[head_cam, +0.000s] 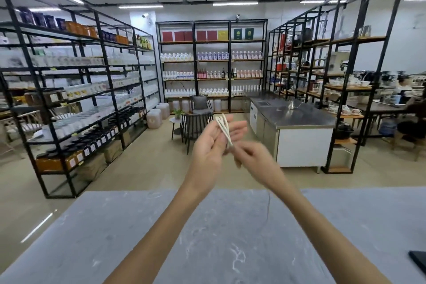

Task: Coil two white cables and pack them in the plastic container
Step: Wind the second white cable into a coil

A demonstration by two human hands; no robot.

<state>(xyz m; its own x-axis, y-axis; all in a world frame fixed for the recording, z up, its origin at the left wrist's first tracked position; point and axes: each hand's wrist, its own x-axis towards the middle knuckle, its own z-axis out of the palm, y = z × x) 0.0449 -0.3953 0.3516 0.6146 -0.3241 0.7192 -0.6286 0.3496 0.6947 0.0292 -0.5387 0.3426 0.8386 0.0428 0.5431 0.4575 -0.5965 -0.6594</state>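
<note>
Nearest: grey marble-look table [103, 237], smooth and matte with pale white veining, its far edge running straight across the view. A dark flat object [418, 261] cuts in at the near right corner, only partly in frame. A thin strand, blurred, hangs down above the table below the right forearm; cannot tell what it joins.

Both bare forearms reach forward from the near edge, raised above the table and past its far edge.

Left hand [213, 145]: palm turned up, fingers spread loosely and extended. A white cable [224, 128], folded into a few long narrow loops, lies across the palm and fingers, loop ends sticking up past the fingertips. Cable looks smooth, thin, round in section.

Right hand [252, 157]: motion-blurred, fingers curled in a pinch at the lower end of the loops, just beside the left palm. Grip on the cable looks likely, but blur hides the contact.

Beyond the table: open beige floor, glossy, wide clear stretch to the left and centre.

Farther: black metal-frame shelving [69, 90] along the left, rear and right, stocked with jars and bottles. A steel-topped counter [292, 115] stands far right; black slatted chairs [196, 122] far centre.
</note>
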